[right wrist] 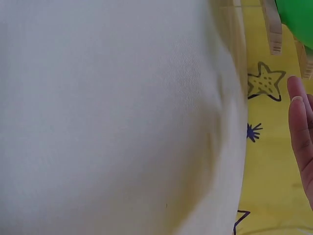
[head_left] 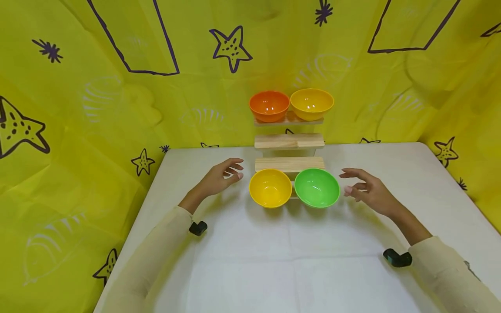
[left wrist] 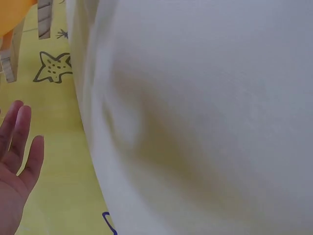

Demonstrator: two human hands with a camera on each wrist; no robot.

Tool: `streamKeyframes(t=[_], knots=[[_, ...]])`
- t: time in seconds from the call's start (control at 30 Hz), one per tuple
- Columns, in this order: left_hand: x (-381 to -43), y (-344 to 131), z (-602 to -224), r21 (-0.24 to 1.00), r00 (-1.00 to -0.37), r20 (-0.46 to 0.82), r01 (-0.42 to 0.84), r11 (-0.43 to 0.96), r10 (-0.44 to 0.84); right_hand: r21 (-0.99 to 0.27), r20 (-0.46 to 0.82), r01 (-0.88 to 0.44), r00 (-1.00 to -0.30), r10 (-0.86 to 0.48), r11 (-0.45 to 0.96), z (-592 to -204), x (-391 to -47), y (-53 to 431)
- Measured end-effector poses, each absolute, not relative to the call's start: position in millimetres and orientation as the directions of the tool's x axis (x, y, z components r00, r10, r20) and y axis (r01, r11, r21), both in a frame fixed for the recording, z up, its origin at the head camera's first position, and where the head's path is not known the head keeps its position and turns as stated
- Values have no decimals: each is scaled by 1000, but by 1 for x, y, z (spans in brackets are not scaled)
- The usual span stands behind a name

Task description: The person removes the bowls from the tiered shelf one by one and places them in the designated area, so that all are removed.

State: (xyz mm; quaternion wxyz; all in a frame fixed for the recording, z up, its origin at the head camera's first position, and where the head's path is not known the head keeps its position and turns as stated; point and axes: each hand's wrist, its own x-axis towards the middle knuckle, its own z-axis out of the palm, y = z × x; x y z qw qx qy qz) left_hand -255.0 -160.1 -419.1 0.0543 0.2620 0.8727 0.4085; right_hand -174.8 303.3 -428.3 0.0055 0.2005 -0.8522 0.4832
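Note:
Four bowls would be several: on the wooden stepped rack's lowest level sit a yellow bowl (head_left: 270,188) at left and a green bowl (head_left: 317,188) at right. An orange bowl (head_left: 269,106) and a second yellow bowl (head_left: 312,104) stand side by side on its top step (head_left: 288,121). My left hand (head_left: 220,177) hovers just left of the lower yellow bowl, fingers loosely bent and holding nothing. To the right of the green bowl, my right hand (head_left: 365,190) is held apart from it, with relaxed fingers and nothing in them. The green bowl (right wrist: 297,19) also shows in the right wrist view.
Two bare wooden steps, the upper one (head_left: 289,141) and the lower one (head_left: 289,164), lie between the bowl pairs. A white cloth (head_left: 242,261) covers the table. Yellow patterned fabric (head_left: 195,95) hangs behind and at both sides.

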Motion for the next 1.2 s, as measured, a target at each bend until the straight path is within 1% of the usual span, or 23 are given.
streamKeyframes(t=[0.1, 0.3, 0.5, 0.67, 0.87, 1.2], knots=[[-259, -155, -419, 755, -853, 125, 412, 510, 506, -831, 222, -363, -911, -346, 421, -430, -173, 302], [-267, -146, -420, 791, -866, 90, 362, 492, 492, -855, 243, -375, -900, -362, 359, -438, -171, 300], [-273, -138, -423, 806, -854, 83, 361, 470, 514, -876, 248, -369, -897, -367, 311, -443, -168, 296], [-276, -131, -423, 804, -841, 76, 370, 466, 536, -878, 263, -377, -895, -360, 296, -444, -165, 292], [-278, -127, -424, 822, -838, 49, 343, 455, 544, -885, 261, -372, -893, -366, 279, -443, -162, 287], [-279, -123, -424, 820, -840, 38, 336, 464, 541, -880, 255, -369, -898, -358, 298, -445, -158, 281]])
